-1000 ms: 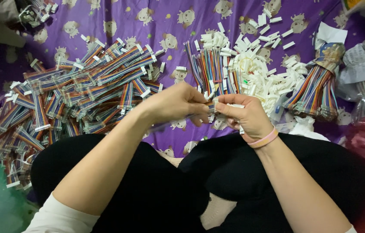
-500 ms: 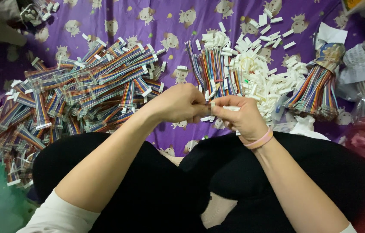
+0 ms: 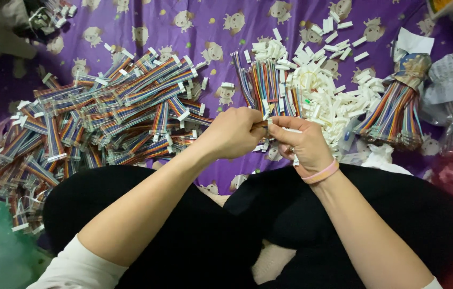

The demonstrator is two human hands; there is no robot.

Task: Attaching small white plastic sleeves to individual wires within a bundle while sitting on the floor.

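Cable-strewn purple patterned cloth (image 3: pixel 183 37)

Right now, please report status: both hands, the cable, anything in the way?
Left hand and right hand pinch one cable together. Finished pile left, white connectors right. Nothing blocks.

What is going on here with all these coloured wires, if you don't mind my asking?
A person sits cross-legged over a purple patterned cloth. The left hand and right hand meet in the middle, pinching a small wire piece between the fingertips; what exactly it is stays mostly hidden. To the left lies a big heap of rainbow ribbon cables with white connectors. Ahead sit a loose wire bunch, a pile of white connector housings, and a tied wire bundle at the right.
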